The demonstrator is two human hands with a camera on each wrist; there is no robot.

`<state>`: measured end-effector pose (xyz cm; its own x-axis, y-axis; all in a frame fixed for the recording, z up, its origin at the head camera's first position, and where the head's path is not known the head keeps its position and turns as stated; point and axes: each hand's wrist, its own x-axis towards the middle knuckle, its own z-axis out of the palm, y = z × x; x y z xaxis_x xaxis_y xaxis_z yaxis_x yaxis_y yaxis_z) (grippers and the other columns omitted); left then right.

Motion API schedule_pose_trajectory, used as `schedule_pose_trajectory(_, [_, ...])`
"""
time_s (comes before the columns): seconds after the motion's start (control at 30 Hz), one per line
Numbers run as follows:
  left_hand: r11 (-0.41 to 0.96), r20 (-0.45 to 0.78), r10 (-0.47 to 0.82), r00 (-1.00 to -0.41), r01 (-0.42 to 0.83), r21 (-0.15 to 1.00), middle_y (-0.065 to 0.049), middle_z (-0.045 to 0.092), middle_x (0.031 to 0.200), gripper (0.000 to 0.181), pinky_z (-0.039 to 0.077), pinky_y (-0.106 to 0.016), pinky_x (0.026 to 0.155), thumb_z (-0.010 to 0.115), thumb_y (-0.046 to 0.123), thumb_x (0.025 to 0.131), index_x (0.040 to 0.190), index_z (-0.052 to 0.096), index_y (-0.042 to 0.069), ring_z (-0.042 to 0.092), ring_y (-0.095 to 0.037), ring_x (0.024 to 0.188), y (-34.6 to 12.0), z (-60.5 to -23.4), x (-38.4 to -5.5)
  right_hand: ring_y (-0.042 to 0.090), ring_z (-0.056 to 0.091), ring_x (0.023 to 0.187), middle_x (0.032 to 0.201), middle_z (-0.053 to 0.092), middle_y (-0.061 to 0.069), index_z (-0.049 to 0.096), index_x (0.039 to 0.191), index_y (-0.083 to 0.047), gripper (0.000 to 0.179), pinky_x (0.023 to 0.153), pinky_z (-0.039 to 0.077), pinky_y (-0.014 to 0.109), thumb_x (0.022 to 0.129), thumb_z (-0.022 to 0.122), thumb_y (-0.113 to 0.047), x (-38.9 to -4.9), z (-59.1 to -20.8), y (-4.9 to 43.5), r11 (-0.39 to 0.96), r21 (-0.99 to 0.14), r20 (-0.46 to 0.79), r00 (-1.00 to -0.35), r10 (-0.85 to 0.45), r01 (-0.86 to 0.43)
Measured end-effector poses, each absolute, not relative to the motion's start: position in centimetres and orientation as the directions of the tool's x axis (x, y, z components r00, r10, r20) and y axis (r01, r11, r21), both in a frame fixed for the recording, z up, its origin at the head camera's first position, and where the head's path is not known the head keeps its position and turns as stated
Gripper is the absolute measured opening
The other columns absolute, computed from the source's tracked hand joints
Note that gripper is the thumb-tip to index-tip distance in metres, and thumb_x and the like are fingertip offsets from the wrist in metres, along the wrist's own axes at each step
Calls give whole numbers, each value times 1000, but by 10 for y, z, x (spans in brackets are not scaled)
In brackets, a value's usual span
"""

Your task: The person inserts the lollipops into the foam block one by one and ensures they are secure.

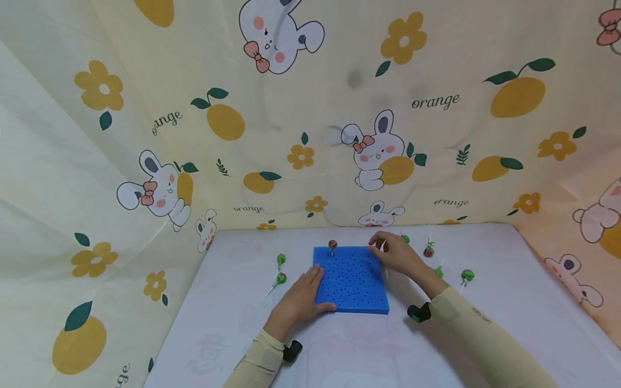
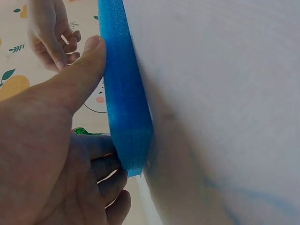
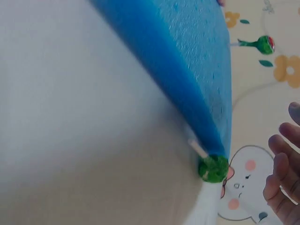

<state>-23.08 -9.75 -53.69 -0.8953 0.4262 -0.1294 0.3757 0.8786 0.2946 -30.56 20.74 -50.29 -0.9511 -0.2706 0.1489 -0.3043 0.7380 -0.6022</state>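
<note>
A blue foam board [image 1: 351, 280] dotted with small holes lies flat on the table. One lollipop [image 1: 332, 244] stands upright in it near its far left corner, its green and red head also visible in the right wrist view. My left hand [image 1: 303, 296] rests along the board's left side with fingers extended, and its thumb [image 2: 89, 56] lies at the near edge. Above the far right corner, my right hand [image 1: 395, 253] hovers with loosely bent fingers and nothing between them. Beside the board's right edge lies a green-wrapped lollipop [image 3: 213, 168].
Two lollipops, one green [image 1: 281, 259] and one below it [image 1: 281, 278], lie left of the board. Several more are scattered to the right, including a red-topped lollipop [image 1: 429, 251] and a green lollipop [image 1: 467, 276]. A patterned curtain [image 1: 301, 108] hangs behind the table.
</note>
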Motion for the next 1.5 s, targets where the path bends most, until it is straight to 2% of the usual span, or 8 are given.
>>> schedule_pose_trajectory(0.3, [870, -126, 435, -892, 380, 313, -11, 22, 179, 105, 26, -44, 132, 73, 64, 95, 170, 28, 6, 23, -29, 165, -98, -536, -230, 23, 57, 85, 95, 67, 6, 70, 115, -7, 17, 69, 51, 32, 106, 70, -21, -310, -509, 225, 755, -591, 139, -958, -250, -282])
schedule_pose_trajectory(0.77, [875, -133, 435, -891, 383, 297, -10, 21, 179, 104, 25, -43, 133, 71, 64, 96, 170, 27, 6, 22, -28, 165, -98, -537, -232, 25, 60, 81, 95, 68, 13, 68, 115, -2, 23, 66, 52, 33, 104, 72, -21, -317, -520, 239, 773, -600, 43, -973, -225, -205])
schedule_pose_trajectory(1.2, [876, -132, 430, -893, 379, 297, -10, 22, 179, 105, 26, -44, 132, 73, 65, 95, 170, 28, 6, 23, -28, 165, -98, -537, -231, 28, 64, 86, 103, 69, 19, 65, 123, 1, 29, 71, 58, 41, 105, 71, -21, -320, -529, 242, 790, -602, -62, -979, -194, -119])
schedule_pose_trajectory(1.5, [876, -136, 430, -892, 377, 300, -10, 21, 179, 105, 26, -44, 132, 72, 65, 96, 171, 27, 6, 23, -28, 165, -98, -537, -231, 29, 64, 89, 104, 69, 18, 65, 122, 0, 29, 75, 58, 43, 105, 70, -23, -321, -531, 241, 788, -608, -85, -978, -190, -101])
